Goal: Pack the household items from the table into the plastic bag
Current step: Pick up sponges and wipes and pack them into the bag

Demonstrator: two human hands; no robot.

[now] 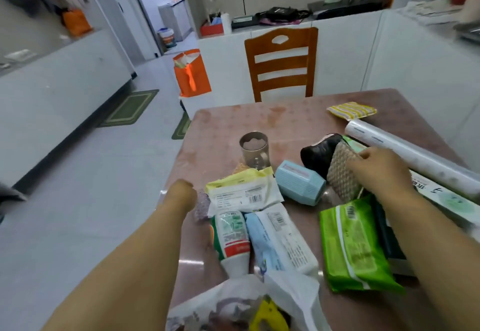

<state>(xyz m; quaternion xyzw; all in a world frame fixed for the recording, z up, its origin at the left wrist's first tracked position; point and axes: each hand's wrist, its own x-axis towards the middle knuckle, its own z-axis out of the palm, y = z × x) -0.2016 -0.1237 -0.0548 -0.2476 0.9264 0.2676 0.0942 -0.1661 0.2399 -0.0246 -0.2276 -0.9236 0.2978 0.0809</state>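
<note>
The white plastic bag [293, 294] lies open at the table's near edge with a yellow item [270, 315] inside. My right hand [381, 172] grips a beige woven scrub pad [341, 174] next to a black bundle [319, 154] and a light blue box [298, 182]. My left hand [181, 193] is curled at the table's left edge, beside a purple mesh item [202, 206]; its fingers are hidden. Between my arms lie a yellow-white packet [241, 190], a toothpaste tube [231, 237], a blue-white wipes pack [280, 242] and a green wipes pack [353, 247].
A glass cup [254, 151] stands mid-table. A film roll [405, 154], a long white box [446, 200] and a yellow striped cloth [352, 110] lie at the right. A wooden chair [280, 63] stands behind the pink table [233, 123]; an orange bag [192, 73] sits on the floor.
</note>
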